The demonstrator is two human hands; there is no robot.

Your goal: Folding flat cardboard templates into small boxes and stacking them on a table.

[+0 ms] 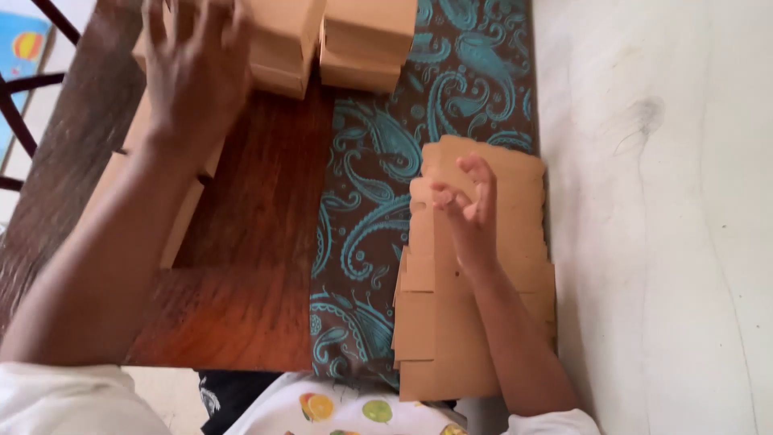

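My left hand (pixel 193 76) is spread wide over folded brown cardboard boxes (pixel 278 40) at the far left of the wooden table (pixel 250 266), its palm down on or just above one of them; contact is blurred. My right hand (pixel 467 205) hovers with loosely curled fingers over a stack of flat, unfolded cardboard box blanks (pixel 523 201) lying on the right side of the table. Nothing is visibly pinched between its fingers. More folded boxes (pixel 366 40) stand at the far edge of the table.
A dark cloth with teal paisley pattern (pixel 362 209) runs across the table under the flat blanks. A pale wall (pixel 660 225) borders the right side. Dark chair rails (pixel 20 89) show at the far left. My white fruit-print shirt (pixel 338 407) is at the bottom.
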